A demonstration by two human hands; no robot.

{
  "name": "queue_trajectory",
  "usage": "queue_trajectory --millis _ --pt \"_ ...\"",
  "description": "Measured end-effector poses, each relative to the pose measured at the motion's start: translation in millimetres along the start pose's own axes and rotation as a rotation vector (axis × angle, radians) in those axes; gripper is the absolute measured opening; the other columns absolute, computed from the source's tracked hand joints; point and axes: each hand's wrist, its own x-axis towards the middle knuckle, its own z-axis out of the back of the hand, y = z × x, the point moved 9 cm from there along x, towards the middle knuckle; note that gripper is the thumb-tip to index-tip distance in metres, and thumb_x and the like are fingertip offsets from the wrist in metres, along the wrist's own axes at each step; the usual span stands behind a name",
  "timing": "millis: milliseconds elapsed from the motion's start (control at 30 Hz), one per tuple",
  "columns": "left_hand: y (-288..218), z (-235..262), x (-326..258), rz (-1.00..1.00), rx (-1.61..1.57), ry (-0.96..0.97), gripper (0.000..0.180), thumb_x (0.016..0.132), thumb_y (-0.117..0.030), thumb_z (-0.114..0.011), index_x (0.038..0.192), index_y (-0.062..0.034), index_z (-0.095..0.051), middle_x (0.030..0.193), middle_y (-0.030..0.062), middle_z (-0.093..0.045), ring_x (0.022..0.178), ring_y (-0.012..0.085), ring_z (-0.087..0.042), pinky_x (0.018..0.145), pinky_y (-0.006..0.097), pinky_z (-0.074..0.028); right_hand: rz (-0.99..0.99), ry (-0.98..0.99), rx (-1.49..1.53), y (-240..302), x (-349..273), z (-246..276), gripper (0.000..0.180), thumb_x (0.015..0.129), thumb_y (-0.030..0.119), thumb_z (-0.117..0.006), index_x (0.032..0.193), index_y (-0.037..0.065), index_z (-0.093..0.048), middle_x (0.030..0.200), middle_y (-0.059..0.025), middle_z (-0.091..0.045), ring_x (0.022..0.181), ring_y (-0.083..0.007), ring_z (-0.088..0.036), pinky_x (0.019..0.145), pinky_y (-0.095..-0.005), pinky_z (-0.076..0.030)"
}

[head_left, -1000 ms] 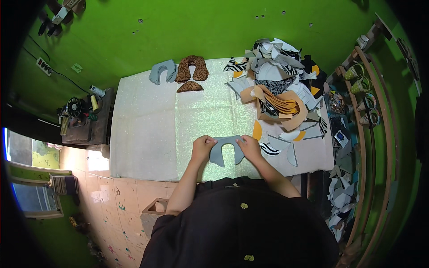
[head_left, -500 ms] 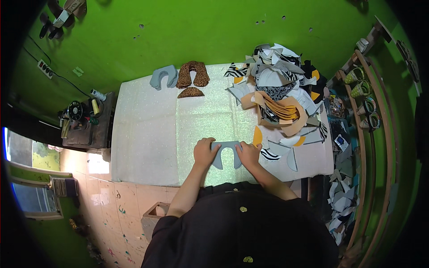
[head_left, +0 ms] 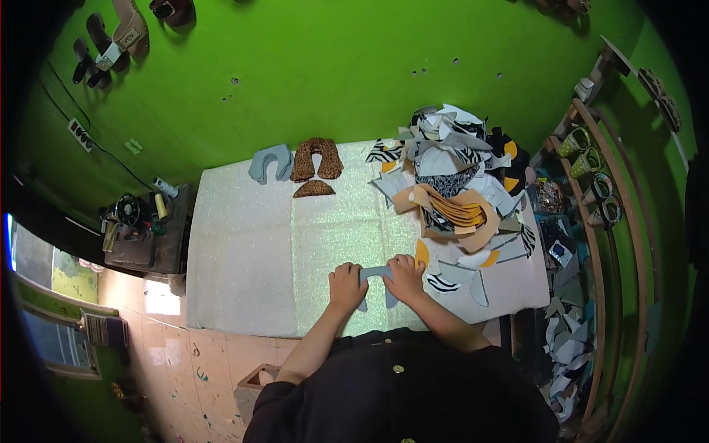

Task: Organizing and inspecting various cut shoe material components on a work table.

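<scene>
While the left hand (head_left: 347,284) and right hand (head_left: 405,277) stay clamped on the grey cut-out (head_left: 375,275), it has slid nearer.

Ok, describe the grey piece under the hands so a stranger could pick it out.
Start at the white table against the green wall. At its near edge, the left hand and right hand press on a grey U-shaped piece. It lies apart from the pile, and unlike the other grey piece at the far edge, it is under the hands.
</scene>
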Motion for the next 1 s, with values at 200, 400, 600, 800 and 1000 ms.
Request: queue_trajectory --millis 200,400,600,800,1000 --pt "0.9 1.4 4.7 0.048 -0.082 0.076 0.036 0.073 -0.02 -0.066 0.104 -0.0069 -0.054 0.097 0.0113 -0.058 0.093 0.029 -0.055 0.08 0.041 -0.038 -0.026 0.046 0.086 -0.9 2.0 -3.6 0.035 0.075 0.024 -0.067 0.105 0.013 -0.051 0.093 -0.0029 -0.06 0.094 -0.023 -0.054 0.087 -0.0515 -0.026" --pt "49.4 -11.4 -7.2 0.295 -0.454 0.071 0.043 0.074 -0.018 -0.07 0.109 -0.0011 -0.053 0.082 0.0173 -0.06 0.071 0.032 -0.059 0.068 0.039 -0.047 -0.133 0.067 0.189 -17.8 -3.4 -6.4 0.026 0.077 0.026 -0.065 0.099 0.013 -0.058 0.092 -0.0039 -0.064 0.094 -0.0233 -0.056 0.088 -0.0525 -0.024" --pt "53.3 10.0 -14.4 0.43 -0.526 0.132 0.029 0.088 -0.024 -0.056 0.101 0.001 -0.05 0.083 0.0234 -0.06 0.076 0.0348 -0.061 0.069 0.041 -0.046 -0.163 -0.097 0.413 -8.8 2.0 12.9 0.023 0.087 0.031 -0.058 0.09 0.008 -0.059 0.065 -0.0121 -0.06 0.062 -0.0295 -0.059 0.074 -0.0393 -0.038" --pt "95.0 34.8 -2.3 0.422 -0.815 -0.109 0.024 0.094 -0.018 -0.048 0.109 0.0004 -0.042 0.096 0.0202 -0.059 0.09 0.0274 -0.06 0.079 0.036 -0.045 -0.181 -0.173 0.764 43.1 42.1 0.8 0.021 0.091 0.023 -0.054 0.1 0.004 -0.05 0.066 -0.0114 -0.057 0.059 -0.0211 -0.057 0.053 -0.0326 -0.042" --pt "181.3 79.9 33.5 0.464 -1.09 -0.231 0.03 0.092 -0.011 -0.055 0.116 -0.0008 -0.041 0.094 0.0094 -0.059 0.083 0.0123 -0.056 0.073 0.026 -0.047 -0.176 -0.081 1.077 109.8 119.9 -15.7 0.026 0.086 0.008 -0.057 0.11 0.006 -0.047 0.069 -0.0071 -0.057 0.06 -0.0119 -0.055 0.053 -0.0282 -0.043"
